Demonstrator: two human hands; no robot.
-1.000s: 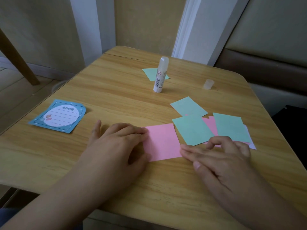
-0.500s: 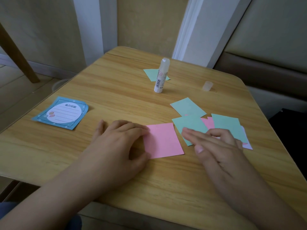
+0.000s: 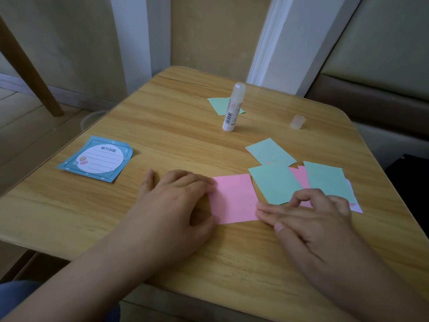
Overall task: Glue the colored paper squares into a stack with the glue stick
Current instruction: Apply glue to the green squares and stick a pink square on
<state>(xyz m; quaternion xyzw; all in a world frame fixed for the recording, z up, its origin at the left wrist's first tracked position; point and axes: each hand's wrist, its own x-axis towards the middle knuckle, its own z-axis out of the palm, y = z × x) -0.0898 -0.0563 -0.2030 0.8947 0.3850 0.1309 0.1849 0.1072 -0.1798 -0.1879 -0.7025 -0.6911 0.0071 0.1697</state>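
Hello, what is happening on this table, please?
A person is gluing paper squares. The left hand holds a pink square flat on the table, and the right hand rests at its right edge by loose green squares. The glue stick stands uncapped and untouched farther back; its cap lies to its right.

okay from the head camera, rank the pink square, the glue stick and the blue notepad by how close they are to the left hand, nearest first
1. Pink square: touching the left hand, just to its right.
2. Blue notepad: back and to the left.
3. Glue stick: upright, far back on the table.
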